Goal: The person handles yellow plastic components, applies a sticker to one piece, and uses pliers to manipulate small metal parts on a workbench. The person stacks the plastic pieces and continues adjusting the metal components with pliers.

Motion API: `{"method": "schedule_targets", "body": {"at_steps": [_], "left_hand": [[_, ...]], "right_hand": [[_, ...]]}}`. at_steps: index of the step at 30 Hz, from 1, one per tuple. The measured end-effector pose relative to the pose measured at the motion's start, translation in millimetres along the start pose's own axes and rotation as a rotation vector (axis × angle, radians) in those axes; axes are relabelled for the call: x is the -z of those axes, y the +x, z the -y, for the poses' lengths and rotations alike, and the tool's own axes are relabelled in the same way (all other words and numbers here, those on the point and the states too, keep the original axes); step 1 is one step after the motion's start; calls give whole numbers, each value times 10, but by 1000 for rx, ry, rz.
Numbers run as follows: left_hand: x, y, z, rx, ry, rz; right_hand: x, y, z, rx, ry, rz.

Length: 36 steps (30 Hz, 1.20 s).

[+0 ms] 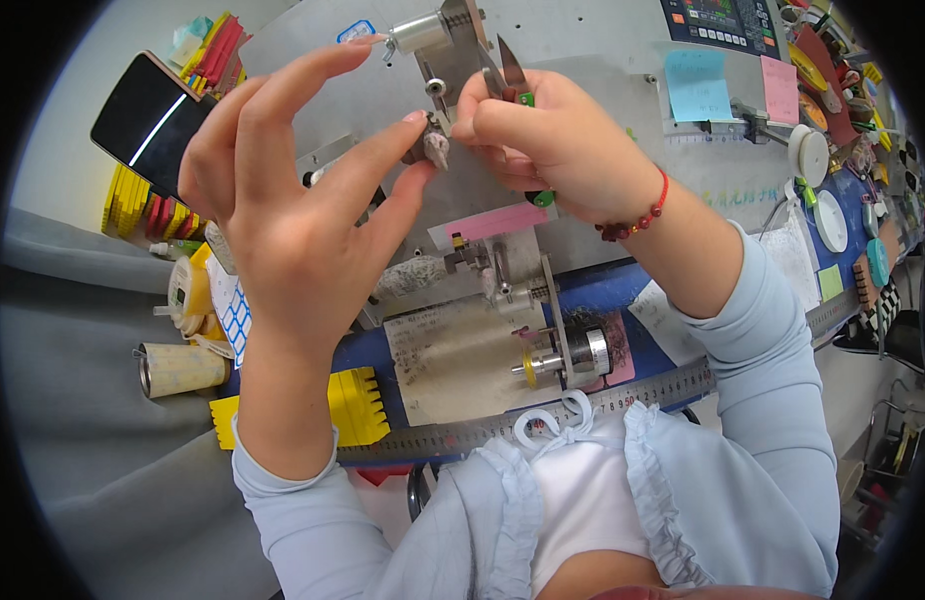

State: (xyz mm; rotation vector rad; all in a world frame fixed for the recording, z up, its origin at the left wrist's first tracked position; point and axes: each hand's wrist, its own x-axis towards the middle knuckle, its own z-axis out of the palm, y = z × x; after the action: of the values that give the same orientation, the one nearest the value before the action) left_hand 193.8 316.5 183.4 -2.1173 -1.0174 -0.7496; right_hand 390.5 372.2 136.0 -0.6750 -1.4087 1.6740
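Observation:
My left hand point(305, 195) has its thumb and a finger on either side of a small fuzzy grey-pink piece point(436, 148) on the upper metal fixture. Another fingertip reaches to a silver cylinder point(420, 32) with a spring beside it. Scissors point(513, 67) with green on their handles are gripped in my right hand point(530, 127), blades pointing away from me. Its thumb and forefinger are pinched together beside a slim metal guide point(435, 88); any fine thread there is too small to make out. Below my hands sits a second fixture point(500, 289) with a spring and a black-and-silver knob point(594, 351).
A steel ruler point(507, 426) runs along the front table edge. To the left are a phone point(151, 124), a yellow tape dispenser point(189, 292) and a yellow notched plastic piece point(354, 405). A control panel point(721, 26), sticky notes point(696, 82) and white spools point(811, 157) occupy the right.

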Motion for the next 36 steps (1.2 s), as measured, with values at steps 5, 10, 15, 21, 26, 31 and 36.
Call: {"method": "schedule_targets", "body": {"at_steps": [5, 10, 15, 21, 26, 31, 36], "left_hand": [[1, 13, 52, 4, 7, 29], [43, -45, 119, 39, 38, 100], [18, -118, 146, 44, 46, 88], [-8, -110, 103, 68, -20, 39], [39, -62, 44, 43, 41, -19], [14, -57, -24, 53, -77, 41], [-72, -28, -67, 60, -233, 90]], "right_hand": [[0, -1, -2, -3, 4, 0], [4, 5, 9, 9, -5, 22], [-1, 2, 8, 20, -14, 18], [5, 4, 3, 13, -24, 19], [19, 15, 9, 0, 54, 26], [18, 10, 8, 13, -32, 28], [11, 12, 9, 13, -27, 34]]}}
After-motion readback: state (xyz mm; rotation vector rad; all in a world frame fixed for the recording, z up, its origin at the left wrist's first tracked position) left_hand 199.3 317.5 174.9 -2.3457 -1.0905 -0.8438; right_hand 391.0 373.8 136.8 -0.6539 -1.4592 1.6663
